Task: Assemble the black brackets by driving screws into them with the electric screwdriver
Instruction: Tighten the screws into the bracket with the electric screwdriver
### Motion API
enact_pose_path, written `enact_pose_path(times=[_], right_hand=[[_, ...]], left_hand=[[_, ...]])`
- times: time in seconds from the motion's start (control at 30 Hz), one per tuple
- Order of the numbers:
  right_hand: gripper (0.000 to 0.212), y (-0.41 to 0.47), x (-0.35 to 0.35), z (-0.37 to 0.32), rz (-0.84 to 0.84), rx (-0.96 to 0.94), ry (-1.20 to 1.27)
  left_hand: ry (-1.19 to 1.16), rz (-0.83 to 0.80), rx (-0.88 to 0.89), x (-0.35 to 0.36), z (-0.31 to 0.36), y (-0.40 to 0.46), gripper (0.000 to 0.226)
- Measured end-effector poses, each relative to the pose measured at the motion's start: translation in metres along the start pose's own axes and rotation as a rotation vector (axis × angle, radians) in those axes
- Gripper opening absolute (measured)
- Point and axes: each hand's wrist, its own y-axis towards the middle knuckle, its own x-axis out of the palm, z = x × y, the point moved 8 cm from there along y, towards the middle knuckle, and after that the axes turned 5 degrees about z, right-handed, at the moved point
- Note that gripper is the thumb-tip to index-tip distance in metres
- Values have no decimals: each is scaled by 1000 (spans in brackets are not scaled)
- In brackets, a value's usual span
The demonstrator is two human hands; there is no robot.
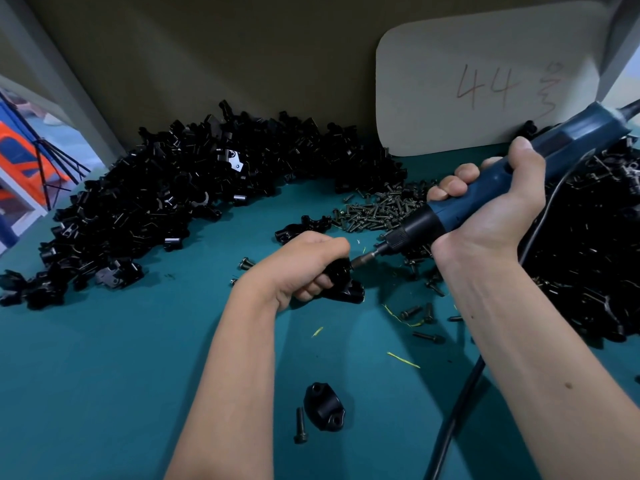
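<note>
My left hand point(304, 265) is closed around a black bracket point(346, 289) that rests on the teal mat at the centre. My right hand point(498, 209) grips the blue electric screwdriver point(512, 174), tilted down to the left. Its bit point(363, 259) meets the top of the held bracket beside my left fingers. Whether a screw sits under the bit is hidden. A heap of screws point(377, 209) lies just behind the tool's nose. Near me lie a single black bracket cap point(323, 405) and one loose screw point(300, 426).
A big pile of black brackets point(166, 199) curves along the left and back. Another dark pile point(595, 258) fills the right side. The screwdriver's black cord point(460, 403) runs down toward me. Loose screws point(420, 317) and yellow slivers dot the mat. A white card marked 44 point(485, 88) leans against the back wall.
</note>
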Motion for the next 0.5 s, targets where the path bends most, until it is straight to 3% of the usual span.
enact_pose_path(times=[0.5], right_hand=[[34,-3,3,-6,-36,-45,-41]], left_hand=[[-176,-61,12,3,-1,-5,29]])
